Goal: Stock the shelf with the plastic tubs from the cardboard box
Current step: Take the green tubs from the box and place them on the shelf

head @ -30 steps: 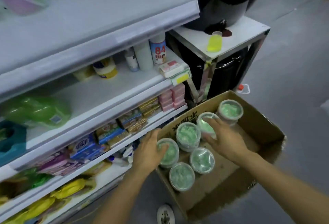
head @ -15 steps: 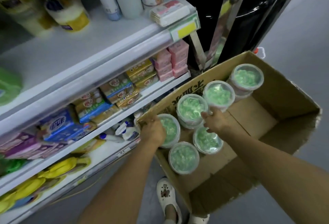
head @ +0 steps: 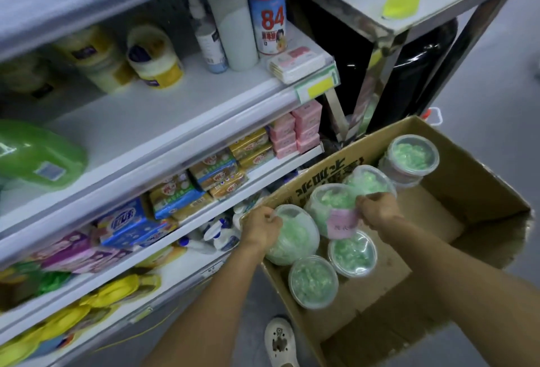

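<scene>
Two hands are working down in the cardboard box (head: 482, 191) on the floor beside the shelving, and each is closing on a tub. Nearest me, two plastic tubs are sitting flat on the box bottom, lids up: the front tub (head: 313, 281) and the one behind it (head: 352, 252). Just past those, the left hand (head: 261, 228) is curling its fingers over the rim of the left tub (head: 295, 238), which is tipping toward the box wall. The right hand (head: 377, 210) is pinching the edge of the middle tub (head: 330, 203), tilted enough to show a pink label on its side. Whether either tub is fully clear of the box floor I cannot tell.

Farther in, another tub (head: 369, 179) is leaning behind the right hand, and the far tub (head: 412, 155) is resting on what looks like a second one beneath.

These look like thin clear containers packed with pale green pieces, so I am guessing light to moderate weight, walls that flex if squeezed, and smooth, slightly slippery plastic. A lid-edge pinch risks popping the lid; wrapping fingers round the body under the rim seems safer.

Beyond the box, the middle shelf (head: 163, 112) is showing bare white space between the green bottle (head: 35, 156) and the tissue pack (head: 296, 63).
</scene>
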`<action>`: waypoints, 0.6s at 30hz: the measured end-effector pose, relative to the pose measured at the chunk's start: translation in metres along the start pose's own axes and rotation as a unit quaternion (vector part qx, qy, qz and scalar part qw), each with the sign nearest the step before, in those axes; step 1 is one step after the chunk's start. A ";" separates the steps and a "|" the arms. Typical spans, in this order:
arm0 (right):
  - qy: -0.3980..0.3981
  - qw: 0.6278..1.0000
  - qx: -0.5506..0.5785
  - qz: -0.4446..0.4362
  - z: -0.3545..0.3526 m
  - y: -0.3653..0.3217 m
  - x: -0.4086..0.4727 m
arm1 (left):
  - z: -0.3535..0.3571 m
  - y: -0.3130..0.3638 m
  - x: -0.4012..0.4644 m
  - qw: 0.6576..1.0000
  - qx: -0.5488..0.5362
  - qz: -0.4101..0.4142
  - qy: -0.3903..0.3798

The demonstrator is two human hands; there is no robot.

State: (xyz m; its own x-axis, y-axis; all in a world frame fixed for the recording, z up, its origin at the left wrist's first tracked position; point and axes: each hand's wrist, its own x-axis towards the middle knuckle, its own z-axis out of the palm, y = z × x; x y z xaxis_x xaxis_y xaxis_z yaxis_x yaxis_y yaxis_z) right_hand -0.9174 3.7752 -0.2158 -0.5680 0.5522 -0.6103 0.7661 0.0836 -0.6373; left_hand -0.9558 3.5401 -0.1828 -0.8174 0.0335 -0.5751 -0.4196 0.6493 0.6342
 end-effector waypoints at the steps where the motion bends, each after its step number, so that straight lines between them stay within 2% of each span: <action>1: 0.001 1.000 0.007 -0.004 -0.009 -0.002 -0.007 | -0.007 0.002 -0.007 0.999 -0.046 -0.004 0.004; 6: -0.051 0.992 0.102 0.052 -0.042 -0.024 -0.053 | -0.046 0.023 -0.051 0.978 -0.208 -0.006 0.024; 11: -0.127 0.969 0.158 0.144 -0.066 -0.040 -0.098 | -0.075 0.042 -0.090 0.971 -0.230 0.025 0.055; 18: -0.155 0.955 0.178 0.180 -0.078 -0.043 -0.118 | -0.083 0.062 -0.115 0.969 -0.225 0.063 0.081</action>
State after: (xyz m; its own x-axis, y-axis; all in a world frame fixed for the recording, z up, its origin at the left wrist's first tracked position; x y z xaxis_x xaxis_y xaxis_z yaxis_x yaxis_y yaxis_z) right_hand -0.8598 3.7715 -0.0796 -0.3923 0.2144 -0.8945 0.8084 -0.3835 -0.4465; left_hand -0.9207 3.5131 -0.0346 -0.9093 -0.0529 -0.4127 -0.4123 0.2491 0.8764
